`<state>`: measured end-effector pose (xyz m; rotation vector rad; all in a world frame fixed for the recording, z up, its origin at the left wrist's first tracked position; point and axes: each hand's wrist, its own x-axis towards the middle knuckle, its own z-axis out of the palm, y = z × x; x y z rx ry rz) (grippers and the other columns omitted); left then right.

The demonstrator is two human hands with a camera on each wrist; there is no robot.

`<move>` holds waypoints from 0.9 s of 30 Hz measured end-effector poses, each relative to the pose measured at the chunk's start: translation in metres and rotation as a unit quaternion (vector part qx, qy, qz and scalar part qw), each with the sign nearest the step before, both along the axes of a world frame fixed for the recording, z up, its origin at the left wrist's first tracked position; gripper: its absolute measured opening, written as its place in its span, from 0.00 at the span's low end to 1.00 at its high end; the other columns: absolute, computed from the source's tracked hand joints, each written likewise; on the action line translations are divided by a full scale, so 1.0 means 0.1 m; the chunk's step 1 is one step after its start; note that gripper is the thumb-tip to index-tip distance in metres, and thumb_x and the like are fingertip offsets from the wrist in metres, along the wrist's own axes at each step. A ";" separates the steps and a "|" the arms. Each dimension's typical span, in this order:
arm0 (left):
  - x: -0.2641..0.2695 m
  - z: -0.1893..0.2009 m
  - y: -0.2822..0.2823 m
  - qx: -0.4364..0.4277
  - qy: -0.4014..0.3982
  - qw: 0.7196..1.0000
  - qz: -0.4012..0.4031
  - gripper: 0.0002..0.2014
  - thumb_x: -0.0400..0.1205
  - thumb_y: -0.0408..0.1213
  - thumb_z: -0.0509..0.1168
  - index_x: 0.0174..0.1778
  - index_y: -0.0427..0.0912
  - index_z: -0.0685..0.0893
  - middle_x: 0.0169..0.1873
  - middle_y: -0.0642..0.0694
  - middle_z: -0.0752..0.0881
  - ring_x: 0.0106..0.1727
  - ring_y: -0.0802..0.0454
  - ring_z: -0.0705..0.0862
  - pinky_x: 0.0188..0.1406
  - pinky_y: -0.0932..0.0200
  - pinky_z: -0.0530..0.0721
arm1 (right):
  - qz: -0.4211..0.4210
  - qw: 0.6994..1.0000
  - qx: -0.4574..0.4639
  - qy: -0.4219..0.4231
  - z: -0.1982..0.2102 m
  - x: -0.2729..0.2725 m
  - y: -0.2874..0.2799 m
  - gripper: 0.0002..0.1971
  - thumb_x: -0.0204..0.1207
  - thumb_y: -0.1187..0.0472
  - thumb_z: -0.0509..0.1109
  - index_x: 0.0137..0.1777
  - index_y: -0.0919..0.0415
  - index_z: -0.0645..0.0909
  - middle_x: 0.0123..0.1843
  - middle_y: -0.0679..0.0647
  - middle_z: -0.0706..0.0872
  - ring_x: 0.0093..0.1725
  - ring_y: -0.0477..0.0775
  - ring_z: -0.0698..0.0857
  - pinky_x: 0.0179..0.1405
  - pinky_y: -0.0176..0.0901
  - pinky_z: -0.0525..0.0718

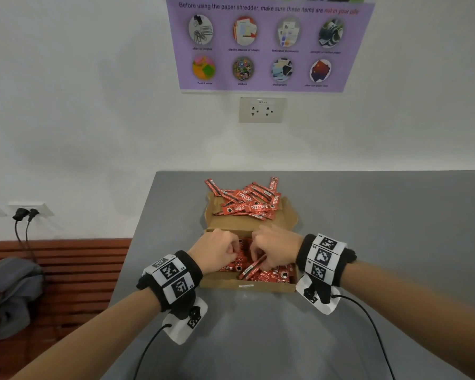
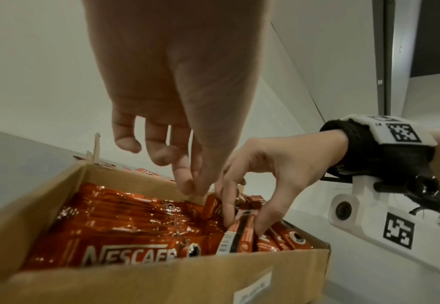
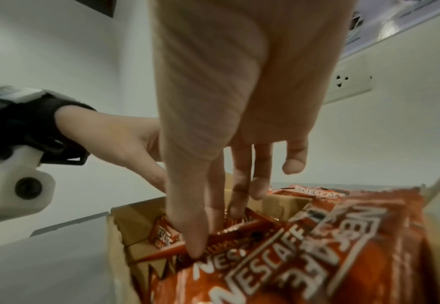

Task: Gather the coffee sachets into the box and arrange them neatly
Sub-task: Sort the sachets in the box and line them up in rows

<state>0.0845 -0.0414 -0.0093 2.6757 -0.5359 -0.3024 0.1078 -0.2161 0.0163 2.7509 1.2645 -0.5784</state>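
An open cardboard box [image 1: 247, 282] [image 2: 135, 283] [image 3: 135, 222] sits on the grey table, with red Nescafe coffee sachets [image 1: 272, 275] [image 2: 125, 222] lying in rows inside. More sachets lie in a loose pile [image 1: 247, 204] on the flap behind it. Both hands reach into the box. My right hand [image 1: 258, 253] [image 2: 242, 222] [image 3: 213, 234] pinches a tilted sachet [image 1: 251, 267] [image 2: 239, 236] [image 3: 242, 228] between thumb and fingers. My left hand [image 1: 225, 250] [image 2: 191, 188] hovers beside it, thumb and forefinger tips together near the far wall. What lies between them is hidden.
The grey table [image 1: 381, 229] meets a white wall with a socket [image 1: 260, 109] and a purple poster [image 1: 269, 45]. A wooden bench [image 1: 74, 270] with a grey bag [image 1: 8, 292] stands to the left. Wrist-camera cables trail toward me.
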 end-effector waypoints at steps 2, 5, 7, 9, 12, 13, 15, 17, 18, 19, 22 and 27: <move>0.00 0.01 0.02 -0.016 -0.005 1.000 0.005 0.06 0.80 0.37 0.64 0.47 0.45 0.86 0.40 0.51 0.88 0.39 0.57 0.84 0.37 0.67 0.78 | 0.007 1.000 0.014 0.004 -0.01 0.01 0.00 0.08 0.70 0.57 0.72 0.47 0.55 0.88 0.45 0.50 0.87 0.45 0.49 0.82 0.47 0.49 0.82; -0.01 0.02 0.05 -0.040 -0.020 0.999 0.014 0.07 0.81 0.38 0.64 0.46 0.45 0.87 0.41 0.50 0.89 0.40 0.57 0.85 0.42 0.62 0.83 | -0.013 0.998 0.062 0.004 -0.02 0.04 -0.02 0.07 0.75 0.58 0.70 0.48 0.56 0.88 0.45 0.48 0.87 0.43 0.46 0.81 0.46 0.43 0.80; -0.01 0.03 0.08 -0.060 -0.035 0.997 0.027 0.09 0.82 0.39 0.63 0.49 0.43 0.88 0.43 0.51 0.89 0.39 0.59 0.84 0.41 0.66 0.81 | -0.044 0.991 0.129 0.014 -0.02 0.06 -0.01 0.08 0.77 0.57 0.70 0.49 0.58 0.88 0.41 0.46 0.84 0.36 0.38 0.77 0.40 0.29 0.74; 0.00 0.07 0.13 -0.077 -0.039 0.996 0.035 0.09 0.82 0.40 0.63 0.51 0.43 0.88 0.41 0.53 0.87 0.38 0.62 0.80 0.38 0.72 0.75 | -0.075 0.982 0.173 0.032 -0.03 0.07 0.03 0.09 0.76 0.58 0.71 0.52 0.60 0.88 0.41 0.49 0.86 0.31 0.35 0.74 0.34 0.23 0.68; 0.00 0.15 0.20 -0.085 -0.004 0.996 0.015 0.07 0.78 0.41 0.69 0.49 0.45 0.89 0.33 0.56 0.82 0.31 0.64 0.79 0.35 0.70 0.74 | -0.113 0.971 0.199 0.062 -0.05 0.05 0.13 0.10 0.75 0.59 0.73 0.52 0.63 0.87 0.45 0.55 0.89 0.36 0.41 0.82 0.40 0.30 0.79; 0.01 0.17 0.22 -0.081 0.001 0.997 0.014 0.07 0.77 0.40 0.71 0.48 0.44 0.89 0.29 0.58 0.80 0.29 0.66 0.78 0.33 0.73 0.73 | -0.122 0.969 0.206 0.070 -0.06 0.05 0.16 0.10 0.75 0.60 0.73 0.52 0.64 0.87 0.46 0.56 0.90 0.41 0.45 0.85 0.46 0.35 0.83; 0.02 0.20 0.27 -0.070 0.008 0.997 0.020 0.07 0.78 0.37 0.71 0.49 0.42 0.90 0.26 0.62 0.77 0.25 0.69 0.77 0.28 0.76 0.72 | -0.129 0.963 0.217 0.091 -0.07 0.05 0.23 0.10 0.73 0.61 0.74 0.52 0.65 0.87 0.48 0.56 0.90 0.46 0.49 0.87 0.51 0.40 0.84; 0.04 0.19 0.31 -0.055 0.030 0.998 0.020 0.07 0.79 0.34 0.69 0.50 0.39 0.90 0.28 0.58 0.81 0.24 0.69 0.77 0.28 0.78 0.73 | -0.126 0.962 0.213 0.118 -0.08 0.04 0.29 0.10 0.72 0.63 0.76 0.51 0.67 0.87 0.47 0.57 0.90 0.46 0.50 0.88 0.49 0.38 0.85; 0.04 0.17 0.33 -0.053 0.045 0.997 0.020 0.07 0.79 0.33 0.68 0.50 0.39 0.90 0.32 0.54 0.85 0.25 0.68 0.79 0.29 0.78 0.74 | -0.124 0.962 0.206 0.131 -0.10 0.04 0.31 0.10 0.71 0.65 0.76 0.51 0.67 0.87 0.46 0.58 0.90 0.45 0.50 0.89 0.47 0.36 0.85; 0.04 0.16 0.35 -0.052 0.060 0.997 0.020 0.08 0.79 0.32 0.67 0.50 0.39 0.90 0.35 0.51 0.88 0.26 0.69 0.80 0.30 0.79 0.75 | -0.124 0.963 0.196 0.140 -0.11 0.05 0.34 0.10 0.70 0.67 0.76 0.51 0.68 0.87 0.45 0.58 0.91 0.45 0.51 0.89 0.45 0.33 0.85; 0.03 0.14 0.38 -0.026 0.068 0.997 0.004 0.08 0.79 0.33 0.68 0.51 0.40 0.90 0.47 0.48 0.90 0.37 0.64 0.83 0.37 0.80 0.76 | -0.129 0.965 0.176 0.146 -0.18 0.05 0.41 0.09 0.70 0.69 0.76 0.50 0.68 0.86 0.44 0.60 0.91 0.44 0.52 0.89 0.39 0.24 0.81; 0.01 0.12 0.38 0.033 0.060 0.998 0.006 0.04 0.73 0.34 0.73 0.42 0.41 0.91 0.42 0.48 0.91 0.42 0.55 0.86 0.48 0.62 0.85 | -0.104 0.978 0.134 0.121 -0.24 0.00 0.50 0.06 0.69 0.71 0.74 0.45 0.67 0.87 0.42 0.59 0.91 0.43 0.52 0.89 0.41 0.29 0.79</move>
